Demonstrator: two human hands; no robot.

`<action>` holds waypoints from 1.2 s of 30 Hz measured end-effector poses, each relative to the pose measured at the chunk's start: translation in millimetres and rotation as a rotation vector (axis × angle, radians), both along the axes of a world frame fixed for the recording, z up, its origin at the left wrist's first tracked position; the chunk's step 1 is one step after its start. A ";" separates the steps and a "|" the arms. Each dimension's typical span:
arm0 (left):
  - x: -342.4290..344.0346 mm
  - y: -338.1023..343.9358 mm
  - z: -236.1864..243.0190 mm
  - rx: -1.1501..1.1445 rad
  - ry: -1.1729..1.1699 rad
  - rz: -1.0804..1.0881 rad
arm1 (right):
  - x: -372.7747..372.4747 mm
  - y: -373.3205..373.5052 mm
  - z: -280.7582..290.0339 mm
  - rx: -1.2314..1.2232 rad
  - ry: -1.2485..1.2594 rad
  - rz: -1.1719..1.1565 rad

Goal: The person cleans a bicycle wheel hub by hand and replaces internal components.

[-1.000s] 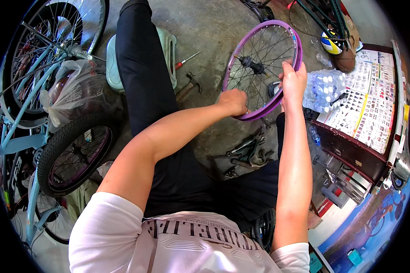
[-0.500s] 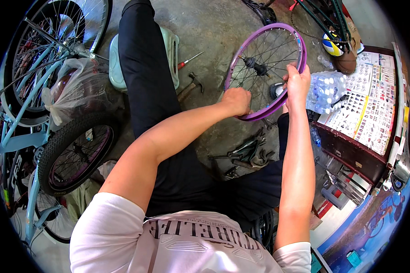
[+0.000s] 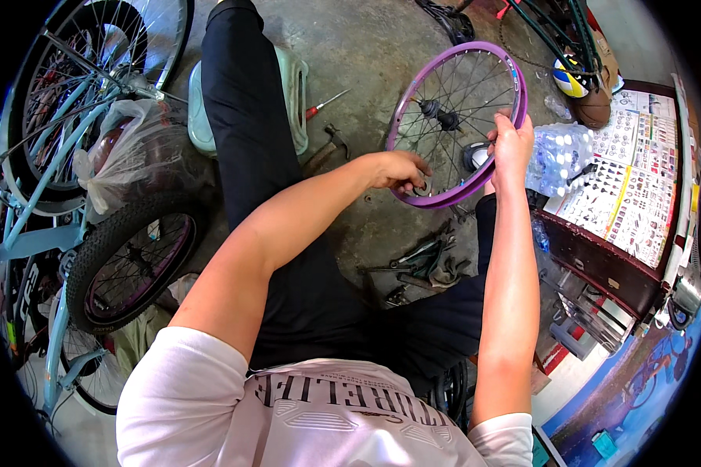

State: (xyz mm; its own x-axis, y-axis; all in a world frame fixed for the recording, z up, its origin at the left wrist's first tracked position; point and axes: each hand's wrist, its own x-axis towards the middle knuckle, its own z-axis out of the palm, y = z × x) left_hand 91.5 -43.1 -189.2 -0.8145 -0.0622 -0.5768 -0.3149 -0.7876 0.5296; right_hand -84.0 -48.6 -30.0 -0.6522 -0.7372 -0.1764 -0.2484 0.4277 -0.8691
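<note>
A purple bicycle wheel without a tyre is held up at a tilt in front of me, its black hub and thin spokes showing. My right hand wraps round the right side of the rim, thumb on the inner edge. At the lower left of the rim, my left hand pinches a small round metal spoke wrench by the spoke ends. The wrench is partly hidden by the fingers, and I cannot tell whether it sits on a spoke.
A hammer and a red-handled screwdriver lie near a pale green stool. Tools and a glove lie on the floor. Bicycles and a small tyred wheel crowd the left; bottled water and a cabinet stand right.
My left hand has drawn slightly left and its fingers have turned, so the small round wrench now shows. The wheel and my right hand have barely shifted.
</note>
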 end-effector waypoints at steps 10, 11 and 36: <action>-2.2 6.8 42.3 -1.315 -0.191 -0.306 | -3.3 8.4 2.4 0.022 -0.014 0.002; -0.7 9.9 45.2 -1.368 -0.161 -0.268 | -4.1 8.2 1.3 0.011 -0.023 0.005; -14.7 14.0 53.8 -1.368 -0.308 -0.377 | 7.7 1.5 2.0 -0.004 -0.027 -0.032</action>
